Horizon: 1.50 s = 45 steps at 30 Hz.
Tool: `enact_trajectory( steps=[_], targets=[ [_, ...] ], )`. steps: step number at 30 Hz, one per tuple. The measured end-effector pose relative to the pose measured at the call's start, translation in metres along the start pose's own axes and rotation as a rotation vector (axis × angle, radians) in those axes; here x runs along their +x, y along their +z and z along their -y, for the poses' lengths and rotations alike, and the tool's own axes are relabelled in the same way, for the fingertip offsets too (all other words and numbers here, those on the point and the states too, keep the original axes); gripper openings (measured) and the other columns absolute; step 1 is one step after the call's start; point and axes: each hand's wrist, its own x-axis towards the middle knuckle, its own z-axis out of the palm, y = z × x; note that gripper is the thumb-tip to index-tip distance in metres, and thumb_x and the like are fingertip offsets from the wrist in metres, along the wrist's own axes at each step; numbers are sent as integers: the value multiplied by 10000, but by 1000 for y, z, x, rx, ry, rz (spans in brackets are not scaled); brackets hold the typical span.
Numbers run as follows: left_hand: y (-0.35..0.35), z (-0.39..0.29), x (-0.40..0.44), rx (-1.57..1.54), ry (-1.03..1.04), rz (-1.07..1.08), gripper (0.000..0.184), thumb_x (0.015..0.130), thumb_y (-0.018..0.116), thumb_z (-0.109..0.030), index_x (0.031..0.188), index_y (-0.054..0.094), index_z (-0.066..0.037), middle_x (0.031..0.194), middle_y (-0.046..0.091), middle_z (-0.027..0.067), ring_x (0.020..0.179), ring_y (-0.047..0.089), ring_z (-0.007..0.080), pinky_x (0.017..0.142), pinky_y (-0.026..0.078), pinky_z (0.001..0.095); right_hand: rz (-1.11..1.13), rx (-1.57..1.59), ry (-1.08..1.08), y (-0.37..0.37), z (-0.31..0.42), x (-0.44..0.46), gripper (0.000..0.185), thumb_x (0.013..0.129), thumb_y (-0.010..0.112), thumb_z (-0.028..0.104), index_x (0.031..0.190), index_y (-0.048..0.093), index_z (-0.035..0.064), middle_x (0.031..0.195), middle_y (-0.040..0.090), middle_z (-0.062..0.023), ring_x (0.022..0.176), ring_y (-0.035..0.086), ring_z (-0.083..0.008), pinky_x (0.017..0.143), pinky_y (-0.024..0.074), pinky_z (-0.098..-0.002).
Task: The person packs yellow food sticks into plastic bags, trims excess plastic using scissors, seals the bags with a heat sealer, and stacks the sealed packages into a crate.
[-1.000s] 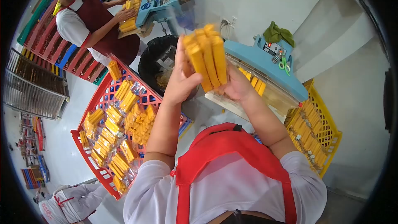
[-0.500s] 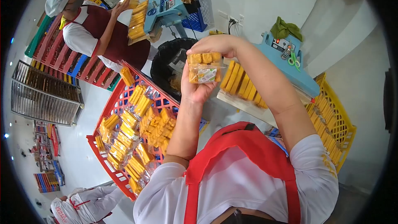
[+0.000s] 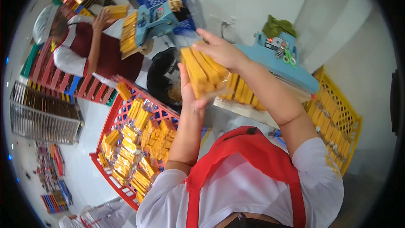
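A clear plastic pack of yellow sticks (image 3: 203,71) is held up between both hands. My left hand (image 3: 190,90) supports it from below and the left side, fingers wrapped round it. My right hand (image 3: 219,50) lies on the pack's upper right side, its fingers partly stretched out at the plastic. Just right of the pack, more packs of yellow sticks (image 3: 242,92) stand in a row on the board of a light-blue sealing machine (image 3: 270,61).
A red crate (image 3: 110,120) of packed sticks is at lower left, a yellow crate (image 3: 356,133) at right. Beyond my left hand is a black-lined bin (image 3: 157,74). A co-worker (image 3: 80,48) holds a pack beside another blue machine (image 3: 162,24).
The pack has turned from its labelled end facing the camera to a slanted position showing its long sides. My right hand has shifted along it. The co-worker's pack has moved left.
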Motion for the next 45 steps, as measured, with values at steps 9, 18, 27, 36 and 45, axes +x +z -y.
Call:
enact_trajectory(
  steps=[9, 18, 27, 36, 45],
  targets=[
    [-3, 105, 66, 148, -461, -40, 475, 886, 342, -430, 1204, 411, -84, 1165, 491, 85, 1042, 497, 240, 880, 409, 396, -317, 749, 272, -105, 2, -113, 297, 875, 428, 130, 1140, 424, -3, 1113, 509, -107, 1001, 522, -182, 831, 440, -303],
    [-5, 193, 94, 180, -793, -160, 497, 905, 229, -435, 1231, 372, -88, 1207, 451, 107, 1091, 454, 276, 930, 365, 427, -638, 1052, 468, -180, -42, -164, 278, 849, 406, 123, 1073, 462, -30, 995, 556, -170, 878, 581, -269, 770, 482, -409],
    [-4, 231, 93, 256, -828, -188, 442, 914, 264, -383, 1212, 388, -81, 1183, 468, 103, 1058, 476, 272, 894, 390, 423, -700, 1111, 495, -202, -44, -202, 306, 851, 410, 131, 1109, 453, -28, 1038, 546, -177, 904, 574, -277, 801, 467, -406],
    [-40, 234, 82, 864, -666, 206, 428, 859, 472, -134, 1264, 348, -67, 1153, 482, 51, 1075, 443, 150, 905, 347, 299, -607, 480, 138, -195, -79, -275, 444, 822, 530, 83, 1227, 376, -18, 1065, 528, -86, 969, 505, -132, 842, 405, -251],
    [-91, 248, 80, 1188, -667, -29, 323, 886, 429, -162, 1205, 411, -115, 1110, 507, 18, 975, 497, 149, 773, 408, 315, -689, 210, 243, -191, -124, -290, 397, 802, 567, 143, 1140, 476, -45, 1030, 568, -108, 910, 540, -125, 808, 421, -241]
  ],
)
